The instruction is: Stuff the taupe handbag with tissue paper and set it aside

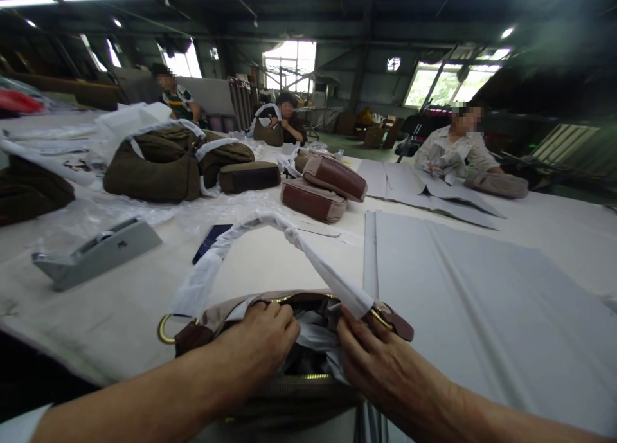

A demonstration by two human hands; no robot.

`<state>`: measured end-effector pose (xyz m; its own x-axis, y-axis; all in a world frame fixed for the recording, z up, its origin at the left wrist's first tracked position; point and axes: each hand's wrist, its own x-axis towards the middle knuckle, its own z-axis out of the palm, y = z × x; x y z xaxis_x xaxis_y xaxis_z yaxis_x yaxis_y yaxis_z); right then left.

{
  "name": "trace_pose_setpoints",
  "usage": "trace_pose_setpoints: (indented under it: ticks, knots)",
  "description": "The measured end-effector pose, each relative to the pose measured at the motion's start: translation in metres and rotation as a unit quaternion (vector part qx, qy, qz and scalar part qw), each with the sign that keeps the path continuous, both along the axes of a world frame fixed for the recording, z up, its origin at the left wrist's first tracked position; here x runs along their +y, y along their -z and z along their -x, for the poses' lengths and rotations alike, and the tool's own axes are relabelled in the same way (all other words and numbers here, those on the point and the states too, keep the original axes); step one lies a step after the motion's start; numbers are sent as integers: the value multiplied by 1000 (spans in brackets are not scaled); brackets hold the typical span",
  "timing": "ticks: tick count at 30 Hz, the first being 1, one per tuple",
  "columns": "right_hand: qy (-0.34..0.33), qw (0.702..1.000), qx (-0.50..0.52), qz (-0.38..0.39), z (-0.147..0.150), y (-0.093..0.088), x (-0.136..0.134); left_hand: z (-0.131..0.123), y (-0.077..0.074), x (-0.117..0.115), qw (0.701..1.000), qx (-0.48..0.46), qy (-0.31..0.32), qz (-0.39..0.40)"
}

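Note:
A handbag [308, 401] with brown leather tabs and a brass zip lies unzipped before me. Its strap [270, 221], wrapped in white paper, arches over the far side. My left hand [265, 337] is closed at the far left rim of the opening, its fingertips hidden inside. At the right end, my right hand [380, 353] is closed on the rim, with thumb and fingers beside the brass strap ring. Crumpled pale paper [318, 334] shows inside the opening between both hands.
A grey tape dispenser [99, 253] stands at left. Grey sheets [477, 301] lie at right. Beyond are olive bags [149, 166], brown-based bags [313, 198] and clear plastic [116, 218]. Three people sit farther back; the middle person holds a bag [268, 132].

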<state>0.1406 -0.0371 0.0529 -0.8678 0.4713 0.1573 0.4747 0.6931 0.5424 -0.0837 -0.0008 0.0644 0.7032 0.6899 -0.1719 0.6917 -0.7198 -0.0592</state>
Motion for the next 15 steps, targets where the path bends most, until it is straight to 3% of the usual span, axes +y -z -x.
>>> trace_pose_setpoints:
  ticks: [3,5,8,11,13,15]
  knots:
    - [36,998,26,-36,-11,13,-3,20,-11,-13,995,33,95,-23]
    - [40,999,-14,-21,-9,16,-3,33,-7,-17,988,115,97,-46]
    - [68,980,-174,74,4,13,-3,48,16,-16,978,175,74,-91]
    - [109,923,-319,184,20,4,-2,55,43,-13,988,131,34,-75]
    - [131,909,-345,194,29,-5,0,55,55,-12,992,102,24,-67]
    - [190,906,-321,202,34,-18,4,55,57,-12,994,84,27,-69]
